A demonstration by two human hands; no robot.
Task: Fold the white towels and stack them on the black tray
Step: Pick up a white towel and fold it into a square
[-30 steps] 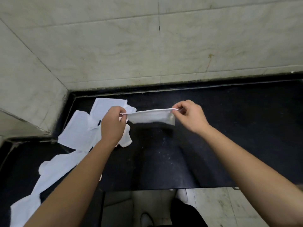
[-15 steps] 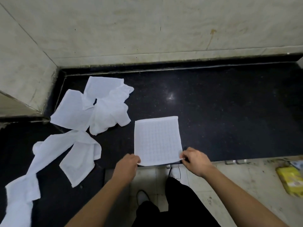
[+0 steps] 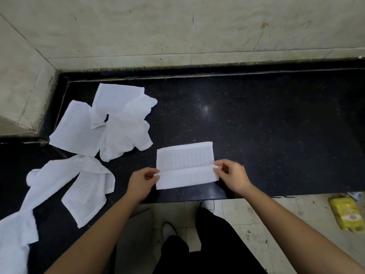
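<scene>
Black speckled countertop (image 3: 256,125) filled the corner beneath pale wall tiles (image 3: 177,26). Near its front edge a white gridded towel (image 3: 184,159) lay flat, its near strip folded over. That flap's ends were pinched by the left hand (image 3: 141,181) and right hand (image 3: 232,177). Unfolded crumpled towels (image 3: 110,125) lay well apart to the left.

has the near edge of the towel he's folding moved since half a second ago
Yes. Both hands, left and right, have carried the towel's near edge away from the counter's front edge, folding it toward the wall.
</scene>
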